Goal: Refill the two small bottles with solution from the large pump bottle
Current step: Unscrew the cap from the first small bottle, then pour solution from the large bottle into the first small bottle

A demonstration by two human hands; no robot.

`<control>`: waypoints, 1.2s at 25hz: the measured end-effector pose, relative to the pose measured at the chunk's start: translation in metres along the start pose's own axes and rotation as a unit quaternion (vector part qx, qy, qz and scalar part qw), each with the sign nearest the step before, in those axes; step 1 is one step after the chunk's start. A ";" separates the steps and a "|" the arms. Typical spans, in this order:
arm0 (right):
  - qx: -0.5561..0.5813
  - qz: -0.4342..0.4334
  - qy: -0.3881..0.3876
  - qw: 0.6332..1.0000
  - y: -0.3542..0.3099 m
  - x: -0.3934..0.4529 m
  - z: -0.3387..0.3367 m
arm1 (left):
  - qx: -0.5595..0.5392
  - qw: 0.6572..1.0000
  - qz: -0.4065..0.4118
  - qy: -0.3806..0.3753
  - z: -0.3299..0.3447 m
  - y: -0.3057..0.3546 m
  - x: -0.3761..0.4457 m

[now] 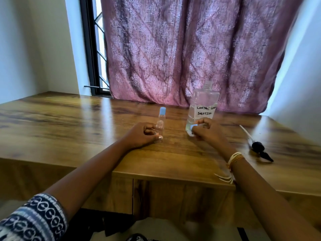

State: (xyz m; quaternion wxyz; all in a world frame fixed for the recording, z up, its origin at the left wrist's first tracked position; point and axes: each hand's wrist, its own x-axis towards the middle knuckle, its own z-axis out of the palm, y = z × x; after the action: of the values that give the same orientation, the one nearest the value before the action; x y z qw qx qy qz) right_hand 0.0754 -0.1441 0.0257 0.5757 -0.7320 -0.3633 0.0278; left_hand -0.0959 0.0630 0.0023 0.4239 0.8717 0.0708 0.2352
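Here we steady the open small bottle (pixel 159 128) with our left hand (pixel 142 135), fingers curled round it, while our right hand (pixel 205 131) pinches its blue cap (pixel 194 127), freeing the mouth for pouring.

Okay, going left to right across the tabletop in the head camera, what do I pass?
Left hand gripping the uncapped small bottle → capped small bottle just behind it → large bottle, pump off → right hand pinching a blue cap → pump lying on the table.
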 end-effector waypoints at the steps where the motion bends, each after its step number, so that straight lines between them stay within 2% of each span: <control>1: -0.088 -0.023 -0.014 0.996 0.004 -0.002 -0.011 | 0.004 1.000 0.000 0.001 0.001 0.000 -0.001; 4: -0.273 -0.031 -0.072 0.959 0.015 -0.009 -0.029 | 0.004 1.000 0.005 0.013 0.002 0.000 -0.003; 8: -0.303 0.002 -0.095 0.948 0.022 -0.010 -0.032 | 0.008 1.000 -0.001 0.027 0.002 -0.001 -0.002; 10: -0.280 -0.004 -0.088 0.956 0.015 -0.009 -0.034 | 0.026 0.999 -0.003 0.020 0.002 0.000 -0.002; 11: -0.253 -0.029 -0.073 0.964 0.010 -0.007 -0.035 | 0.032 0.999 -0.004 0.018 0.002 -0.001 -0.002; 13: -0.187 -0.068 0.006 0.980 -0.003 0.003 -0.039 | 0.032 0.999 -0.002 0.016 0.003 -0.001 -0.003; 15: -0.163 -0.078 0.115 0.977 -0.016 0.019 -0.042 | 0.021 1.000 -0.006 0.014 0.003 -0.001 -0.002; 17: -0.159 -0.088 0.155 0.971 -0.023 0.041 -0.044 | 0.014 1.000 -0.008 0.016 0.003 -0.003 -0.001; 18: -0.119 -0.077 0.130 0.981 -0.028 0.051 -0.045 | 0.010 1.000 -0.008 0.016 0.003 -0.004 -0.001; 20: 0.021 -0.019 0.024 0.999 -0.038 0.066 -0.048 | 0.000 1.000 -0.009 0.011 0.002 -0.004 0.000; 22: 0.103 0.008 -0.088 0.991 -0.037 0.079 -0.050 | -0.037 0.999 -0.006 0.003 0.003 -0.005 0.002; 23: 0.110 -0.002 -0.110 0.988 -0.033 0.085 -0.050 | -0.066 0.998 -0.007 0.006 0.004 -0.006 0.002; 26: 0.128 -0.026 -0.100 0.986 -0.026 0.093 -0.043 | -0.124 0.992 0.008 0.029 0.003 -0.003 0.004; 30: 0.107 -0.085 -0.037 0.990 -0.025 0.096 -0.022 | -0.141 0.988 0.030 0.048 0.004 -0.003 0.009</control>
State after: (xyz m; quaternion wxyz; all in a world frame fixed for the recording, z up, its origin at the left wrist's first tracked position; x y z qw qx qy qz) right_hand 0.1432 -0.1058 0.0912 0.6372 -0.6310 -0.4403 0.0442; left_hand -0.0861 0.0646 0.0009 0.5317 0.7924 0.0307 0.2973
